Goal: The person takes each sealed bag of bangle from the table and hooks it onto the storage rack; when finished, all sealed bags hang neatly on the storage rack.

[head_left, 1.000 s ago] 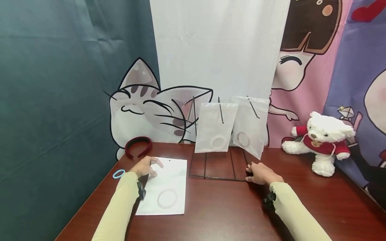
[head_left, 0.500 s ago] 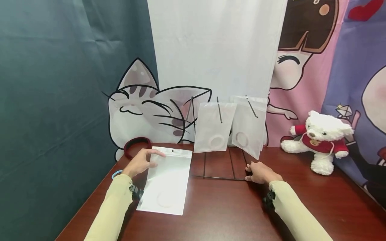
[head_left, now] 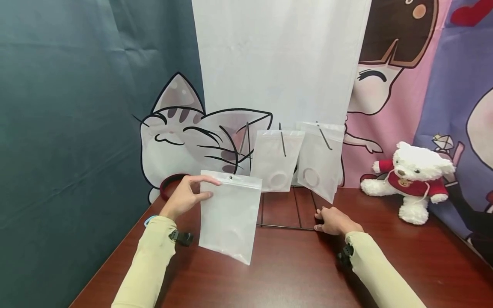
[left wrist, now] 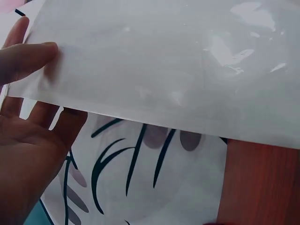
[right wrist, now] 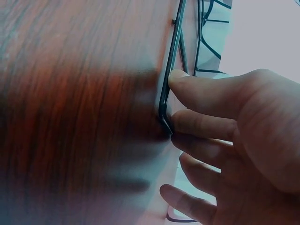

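My left hand [head_left: 185,197] pinches a white zip bag [head_left: 230,218] by its upper left edge, thumb in front and fingers behind. The bag hangs off the table, with a hole in its top strip and a faint ring showing low inside. In the left wrist view the thumb presses on the glossy bag [left wrist: 154,65]. At the front right corner of a black wire display rack [head_left: 285,227], my right hand [head_left: 334,221] grips the base. The right wrist view has thumb and fingers about the rack's bent wire [right wrist: 171,70]. Two more bags, middle [head_left: 273,158] and right [head_left: 319,167], hang from its hooks.
A hook [head_left: 243,139] at the rack's left carries no bag. Behind my left hand lies a dark red headband [head_left: 169,184], partly hidden. A light blue ring [head_left: 148,220] shows beside the left cuff. A white teddy bear [head_left: 414,184] sits at the right.
My left hand has lifted the bag off the table and moved it up and right, towards the rack. The bag now hangs more upright. My right hand has stayed on the rack's corner.
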Demonstrator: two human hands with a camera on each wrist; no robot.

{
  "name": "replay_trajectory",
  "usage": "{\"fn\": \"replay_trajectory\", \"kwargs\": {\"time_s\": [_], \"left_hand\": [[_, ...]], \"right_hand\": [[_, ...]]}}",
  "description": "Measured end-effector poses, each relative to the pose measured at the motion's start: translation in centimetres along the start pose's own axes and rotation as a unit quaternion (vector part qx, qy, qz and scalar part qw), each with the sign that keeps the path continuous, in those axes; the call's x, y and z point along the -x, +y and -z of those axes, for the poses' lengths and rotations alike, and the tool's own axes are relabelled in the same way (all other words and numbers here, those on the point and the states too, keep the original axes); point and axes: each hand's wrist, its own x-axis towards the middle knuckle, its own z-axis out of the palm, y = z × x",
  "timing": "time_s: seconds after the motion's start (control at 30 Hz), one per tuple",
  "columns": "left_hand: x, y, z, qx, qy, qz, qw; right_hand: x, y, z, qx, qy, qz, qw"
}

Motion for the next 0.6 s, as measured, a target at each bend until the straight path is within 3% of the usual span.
{"fn": "replay_trajectory", "kwargs": {"time_s": [0.27,0.47,0.6], "left_hand": [[-0.2,0.8,-0.2,0.012,0.043,-0.013,0.9989],[-0.3,1.6,-0.9,0.077,0.080,-0.037,0.9932],[-0.8,2.2,-1.3,0.081,0.091,-0.042,0.9917]], "right_hand": [[-0.1,0.1,0.0,-0.010,0.001,-0.003,0.9999],[-0.2,0.1,0.0,-0.011,0.003,-0.007,0.9999],[-0.2,0.0,0.0,-0.013,-0.003,-0.009,0.9999]]}}
